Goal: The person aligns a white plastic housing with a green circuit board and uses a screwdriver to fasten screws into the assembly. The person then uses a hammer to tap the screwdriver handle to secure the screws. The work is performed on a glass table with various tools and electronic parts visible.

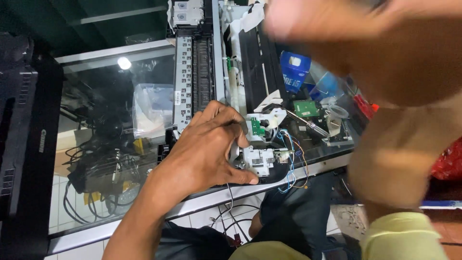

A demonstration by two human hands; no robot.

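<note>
My left hand (207, 149) rests on the near end of a disassembled printer mechanism (197, 72) lying on a glass counter. Its fingers curl over the metal frame beside a small green circuit board (255, 127). The thumb presses at the base of a white plastic assembly (260, 160). My right hand (308, 19) is raised close to the camera at the top right. It is heavily blurred and its forearm covers much of the right side. Whether that hand holds anything is unclear.
Blue and orange wires (291, 161) trail from the white assembly. A screwdriver (308, 125), another green board (306, 108) and a blue box (294, 72) lie right of the mechanism. A black printer cover (21, 144) stands at the left. Cables (96, 178) show under the glass.
</note>
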